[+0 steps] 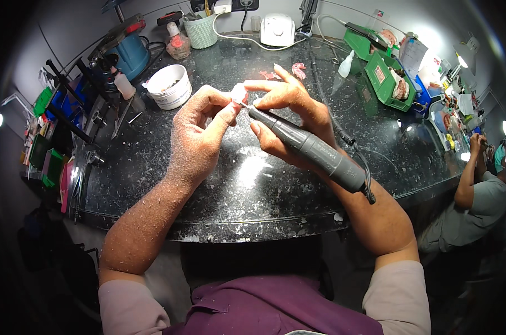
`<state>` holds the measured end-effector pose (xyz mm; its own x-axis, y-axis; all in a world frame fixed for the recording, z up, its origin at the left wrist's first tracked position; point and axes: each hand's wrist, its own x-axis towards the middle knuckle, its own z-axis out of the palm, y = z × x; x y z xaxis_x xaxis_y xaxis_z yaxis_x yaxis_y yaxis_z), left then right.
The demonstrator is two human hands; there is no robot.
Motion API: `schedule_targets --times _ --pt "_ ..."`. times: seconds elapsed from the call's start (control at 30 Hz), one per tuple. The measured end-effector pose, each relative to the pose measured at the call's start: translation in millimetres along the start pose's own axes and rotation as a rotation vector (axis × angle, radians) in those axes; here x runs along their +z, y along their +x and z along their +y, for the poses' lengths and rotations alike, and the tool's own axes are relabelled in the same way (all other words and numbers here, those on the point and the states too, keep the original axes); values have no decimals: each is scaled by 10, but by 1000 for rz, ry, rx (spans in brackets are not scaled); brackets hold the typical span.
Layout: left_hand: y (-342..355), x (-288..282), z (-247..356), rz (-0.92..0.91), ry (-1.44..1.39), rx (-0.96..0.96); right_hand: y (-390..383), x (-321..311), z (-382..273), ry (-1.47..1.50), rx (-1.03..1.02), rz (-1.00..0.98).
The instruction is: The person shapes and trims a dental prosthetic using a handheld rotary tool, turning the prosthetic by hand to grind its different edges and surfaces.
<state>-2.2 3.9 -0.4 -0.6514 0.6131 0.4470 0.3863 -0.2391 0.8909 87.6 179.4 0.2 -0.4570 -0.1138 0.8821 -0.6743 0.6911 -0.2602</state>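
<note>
Between the fingertips of my left hand (pixel 198 125) is a small pink piece (pixel 239 92) that looks like part of a denture; the fingers hide much of it. My right hand (pixel 297 106) grips a black dental handpiece (pixel 314 151), whose thin metal bur points left and meets the piece or lies very close to it. The handpiece slants, its thick rear end toward me with a coiled cord (pixel 348 137) running from it. My right index finger reaches forward to the pink piece. Pale dust coats my left hand and forearm.
Dust and scraps lie over the black worktop (pixel 242 195). A white tub (pixel 169 89) stands left of my hands, pink scraps (pixel 299 71) beyond them. Green boxes (pixel 384 78) with dental models are at right, a blue machine (pixel 129 53) at far left. Another person (pixel 471 195) sits far right.
</note>
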Motion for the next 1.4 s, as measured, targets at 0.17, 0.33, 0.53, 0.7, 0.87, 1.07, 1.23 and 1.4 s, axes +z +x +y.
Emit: schedule_targets --times 0.17,0.33,0.53,0.7,0.87,1.07,1.23,1.4 --pt "5 34 43 20 4 -17 -13 1 -3 17 -3 15" --pt "18 11 3 71 -21 24 -30 35 20 60 -20 15" --pt "11 -4 34 128 11 28 -39 30 -8 44 -7 32" --pt "9 -4 35 106 -91 -11 -36 57 -45 29 26 57" --pt "9 18 23 101 -195 -7 -21 64 -47 5 9 75" --pt "11 12 -11 124 -174 23 -36 114 -10 -2 -40 123" --pt "-12 -11 -23 123 -154 23 -23 88 -22 11 -45 65" --pt "-11 3 -15 123 -160 26 -23 81 -62 27 -11 74"
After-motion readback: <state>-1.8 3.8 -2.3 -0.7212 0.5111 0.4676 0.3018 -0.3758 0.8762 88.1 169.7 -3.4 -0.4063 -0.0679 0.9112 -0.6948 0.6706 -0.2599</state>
